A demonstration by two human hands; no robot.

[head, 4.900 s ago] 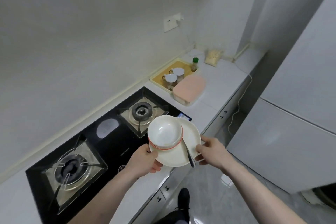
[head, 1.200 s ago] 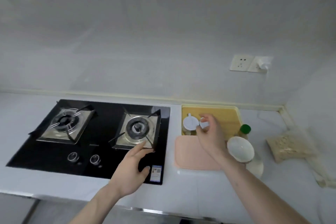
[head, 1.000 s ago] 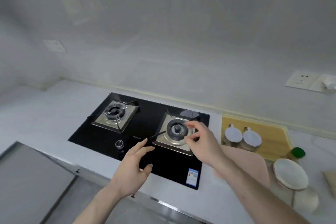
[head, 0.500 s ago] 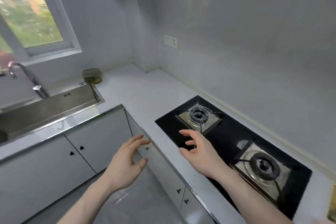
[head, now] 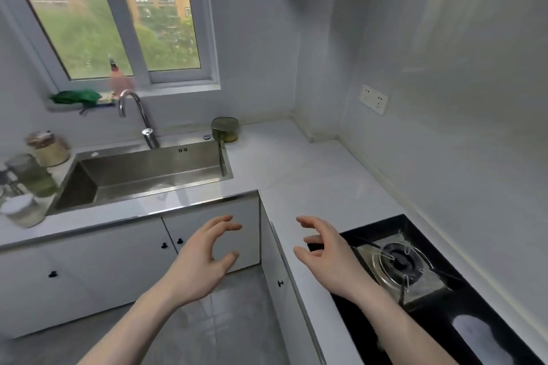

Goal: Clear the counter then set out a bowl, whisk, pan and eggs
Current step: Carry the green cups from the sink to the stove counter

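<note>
We count two hands, both empty: left hand [head: 201,261] and right hand [head: 326,255], each grip released with fingers loosely curved, held apart in mid-air. The left hangs over the floor [head: 213,332] before the cabinet doors [head: 207,234]; the right over the desk [head: 311,184] edge just beside the hob [head: 444,305]. One burner [head: 397,264] shows. One sink [head: 142,175], one tap [head: 133,115], one green-lidded container [head: 225,129] at the sink's far right corner. Three jars [head: 32,175] stand left of the sink, blurred. One window [head: 118,15], one wall socket [head: 374,99]. The L-shaped pale desk runs bare from sink to hob. We see no bowl, whisk, pan or eggs.
</note>
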